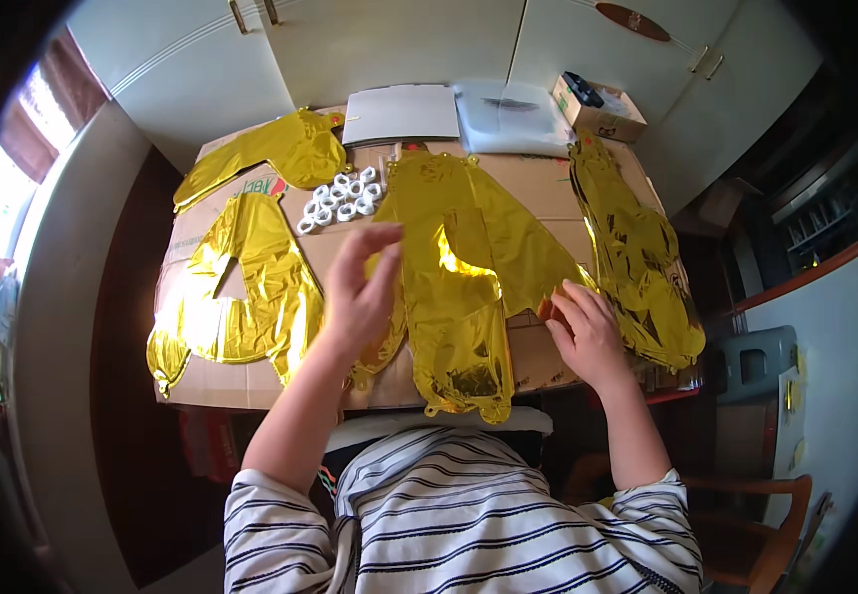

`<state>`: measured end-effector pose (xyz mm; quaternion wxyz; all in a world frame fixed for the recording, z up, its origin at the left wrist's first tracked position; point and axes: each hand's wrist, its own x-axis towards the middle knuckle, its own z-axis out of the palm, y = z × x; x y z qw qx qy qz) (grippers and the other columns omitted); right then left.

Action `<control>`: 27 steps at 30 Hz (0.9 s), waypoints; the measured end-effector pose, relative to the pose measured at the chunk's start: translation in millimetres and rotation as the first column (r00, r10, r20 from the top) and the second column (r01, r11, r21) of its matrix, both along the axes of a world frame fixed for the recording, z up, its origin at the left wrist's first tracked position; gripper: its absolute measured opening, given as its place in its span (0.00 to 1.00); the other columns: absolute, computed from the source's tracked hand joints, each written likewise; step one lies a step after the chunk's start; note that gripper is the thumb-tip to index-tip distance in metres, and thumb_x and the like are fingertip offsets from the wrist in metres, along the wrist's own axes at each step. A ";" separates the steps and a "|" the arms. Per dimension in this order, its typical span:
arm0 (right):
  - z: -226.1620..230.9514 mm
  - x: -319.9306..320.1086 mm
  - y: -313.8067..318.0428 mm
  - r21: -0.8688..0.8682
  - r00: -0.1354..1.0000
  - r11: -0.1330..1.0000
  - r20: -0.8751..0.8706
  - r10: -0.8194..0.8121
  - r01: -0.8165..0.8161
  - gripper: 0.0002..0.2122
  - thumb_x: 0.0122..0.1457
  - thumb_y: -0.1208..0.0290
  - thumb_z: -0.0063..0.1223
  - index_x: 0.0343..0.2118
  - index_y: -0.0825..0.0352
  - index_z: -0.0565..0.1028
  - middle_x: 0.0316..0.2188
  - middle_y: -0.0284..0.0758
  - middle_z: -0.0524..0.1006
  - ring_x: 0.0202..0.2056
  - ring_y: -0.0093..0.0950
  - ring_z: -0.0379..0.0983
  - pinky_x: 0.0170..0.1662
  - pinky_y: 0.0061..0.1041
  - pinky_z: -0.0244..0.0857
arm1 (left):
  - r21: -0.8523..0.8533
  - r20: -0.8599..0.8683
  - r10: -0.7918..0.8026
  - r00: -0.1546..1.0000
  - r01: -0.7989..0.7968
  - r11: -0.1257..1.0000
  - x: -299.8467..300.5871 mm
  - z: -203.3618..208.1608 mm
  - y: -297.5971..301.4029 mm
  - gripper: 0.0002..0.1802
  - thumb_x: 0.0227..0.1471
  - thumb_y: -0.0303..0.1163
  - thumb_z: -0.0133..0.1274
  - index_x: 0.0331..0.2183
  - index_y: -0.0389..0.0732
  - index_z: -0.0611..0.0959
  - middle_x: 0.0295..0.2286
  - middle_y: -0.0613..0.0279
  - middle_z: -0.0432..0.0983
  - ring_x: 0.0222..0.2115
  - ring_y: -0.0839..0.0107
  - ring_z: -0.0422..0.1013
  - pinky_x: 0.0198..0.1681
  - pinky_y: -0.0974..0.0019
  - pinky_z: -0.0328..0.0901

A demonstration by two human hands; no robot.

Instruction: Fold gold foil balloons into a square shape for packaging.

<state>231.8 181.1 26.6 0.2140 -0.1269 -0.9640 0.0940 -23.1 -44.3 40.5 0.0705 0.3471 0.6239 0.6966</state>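
Note:
Flat gold foil balloons lie on a cardboard-covered table. One long foil balloon (449, 327) runs down the middle, on top of a wider foil balloon (523, 233) that slants out to the right. My left hand (362, 287) is raised beside the middle balloon's left edge, its thumb apart from its bent fingers and nothing visible between them. At the lower right corner of the slanting balloon, my right hand (585, 332) rests its fingertips on the foil, thumb apart from the fingers. A letter-shaped foil balloon (271, 272) with a notch lies left of my left hand.
Several white rings (335, 198) cluster behind my left hand. More foil balloons lie at the back left (305, 148) and far right (637, 257). Along the back edge are a white board (401, 114), a clear plastic packet (513, 124) and a cardboard box (617, 121). Cabinets stand behind.

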 end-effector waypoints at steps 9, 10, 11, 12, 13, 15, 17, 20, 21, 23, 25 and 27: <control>16.7 -0.9 -54.7 -0.015 0.937 0.937 0.000 0.349 -0.349 0.19 0.57 0.64 0.62 0.49 0.67 0.77 0.56 0.43 0.74 0.59 0.40 0.67 0.64 0.42 0.58 | -0.613 -0.469 -0.068 0.880 -0.269 0.743 22.0 -10.8 -106.9 0.20 0.52 0.30 0.62 0.48 0.38 0.80 0.52 0.47 0.72 0.55 0.46 0.67 0.59 0.49 0.64; 12.8 -2.2 -54.3 -0.009 0.933 0.933 0.010 0.360 -0.360 0.19 0.57 0.64 0.62 0.49 0.66 0.77 0.57 0.42 0.74 0.59 0.40 0.67 0.64 0.42 0.58 | -0.616 -0.552 -0.074 0.831 -0.346 0.708 23.4 -10.7 -107.9 0.23 0.49 0.31 0.64 0.49 0.39 0.80 0.56 0.47 0.69 0.58 0.46 0.65 0.60 0.50 0.64; 9.1 -3.3 -54.3 -0.005 0.934 0.934 0.024 0.356 -0.356 0.19 0.57 0.64 0.62 0.49 0.66 0.77 0.57 0.42 0.74 0.59 0.40 0.67 0.64 0.42 0.58 | -0.635 -0.552 -0.075 0.831 -0.360 0.683 25.0 -11.1 -109.3 0.25 0.49 0.32 0.64 0.49 0.39 0.80 0.57 0.46 0.68 0.59 0.45 0.63 0.61 0.49 0.62; 6.8 -4.5 -53.0 0.004 0.935 0.936 0.036 0.352 -0.353 0.19 0.57 0.64 0.62 0.49 0.66 0.77 0.57 0.42 0.74 0.59 0.40 0.67 0.64 0.42 0.58 | -0.651 -0.554 -0.074 0.829 -0.376 0.660 26.3 -11.4 -109.6 0.26 0.48 0.33 0.65 0.50 0.39 0.80 0.57 0.46 0.68 0.60 0.44 0.62 0.63 0.48 0.60; 4.2 -5.1 -51.5 0.012 0.936 0.937 0.049 0.347 -0.348 0.19 0.57 0.64 0.62 0.49 0.66 0.77 0.57 0.41 0.74 0.59 0.40 0.67 0.64 0.42 0.58 | -0.666 -0.556 -0.074 0.828 -0.390 0.636 27.4 -12.3 -110.1 0.27 0.47 0.34 0.65 0.51 0.39 0.80 0.57 0.46 0.68 0.61 0.44 0.61 0.64 0.47 0.58; -0.4 -2.7 -50.0 0.032 0.942 0.944 0.087 0.325 -0.329 0.19 0.57 0.64 0.61 0.50 0.65 0.77 0.57 0.40 0.74 0.60 0.40 0.66 0.64 0.42 0.58 | -0.672 -0.540 -0.083 0.837 -0.370 0.642 25.3 -21.5 -113.4 0.28 0.49 0.40 0.63 0.52 0.41 0.80 0.58 0.45 0.68 0.63 0.43 0.59 0.67 0.44 0.51; -1.0 0.4 -51.1 0.054 0.947 0.949 0.102 0.306 -0.312 0.19 0.57 0.63 0.61 0.50 0.65 0.77 0.57 0.40 0.74 0.60 0.40 0.66 0.64 0.42 0.57 | -0.673 -0.558 -0.101 0.824 -0.378 0.636 23.9 -21.3 -114.6 0.28 0.49 0.40 0.63 0.52 0.41 0.80 0.59 0.46 0.68 0.63 0.43 0.58 0.68 0.44 0.49; -3.1 5.3 -56.4 0.062 0.956 0.958 0.111 0.273 -0.281 0.19 0.58 0.63 0.61 0.51 0.65 0.77 0.57 0.40 0.73 0.60 0.39 0.65 0.64 0.42 0.58 | -0.685 -0.567 -0.145 0.811 -0.366 0.630 23.1 -17.8 -115.4 0.28 0.50 0.40 0.62 0.52 0.39 0.80 0.59 0.48 0.68 0.64 0.45 0.57 0.69 0.43 0.46; -3.8 7.3 -59.0 0.063 0.958 0.961 0.113 0.263 -0.271 0.19 0.58 0.63 0.61 0.51 0.65 0.77 0.57 0.40 0.73 0.60 0.39 0.65 0.63 0.42 0.58 | -0.690 -0.564 -0.167 0.809 -0.350 0.633 23.7 -17.1 -115.5 0.28 0.49 0.40 0.63 0.52 0.39 0.80 0.59 0.49 0.69 0.64 0.45 0.58 0.69 0.42 0.46; -4.2 12.4 -62.5 0.063 0.964 0.967 0.114 0.240 -0.248 0.19 0.59 0.62 0.60 0.51 0.65 0.77 0.57 0.40 0.74 0.60 0.40 0.66 0.63 0.43 0.58 | -0.700 -0.556 -0.210 0.804 -0.317 0.640 24.8 -16.1 -114.9 0.30 0.48 0.39 0.64 0.52 0.38 0.80 0.59 0.49 0.70 0.64 0.45 0.58 0.69 0.41 0.46; -5.4 17.2 -65.5 0.053 0.969 0.972 0.108 0.223 -0.230 0.19 0.59 0.63 0.60 0.51 0.66 0.77 0.57 0.41 0.74 0.60 0.40 0.66 0.63 0.43 0.58 | -0.700 -0.565 -0.229 0.793 -0.314 0.641 27.4 -14.6 -115.1 0.30 0.48 0.40 0.64 0.52 0.37 0.80 0.57 0.50 0.71 0.64 0.46 0.59 0.69 0.40 0.45; -1.6 21.5 -68.9 0.057 0.972 0.974 0.106 0.212 -0.218 0.19 0.57 0.65 0.62 0.51 0.66 0.77 0.56 0.41 0.74 0.60 0.41 0.67 0.63 0.42 0.60 | -0.715 -0.565 -0.257 0.784 -0.310 0.627 29.4 -10.4 -116.3 0.30 0.48 0.40 0.64 0.52 0.37 0.80 0.57 0.50 0.72 0.64 0.47 0.59 0.69 0.39 0.44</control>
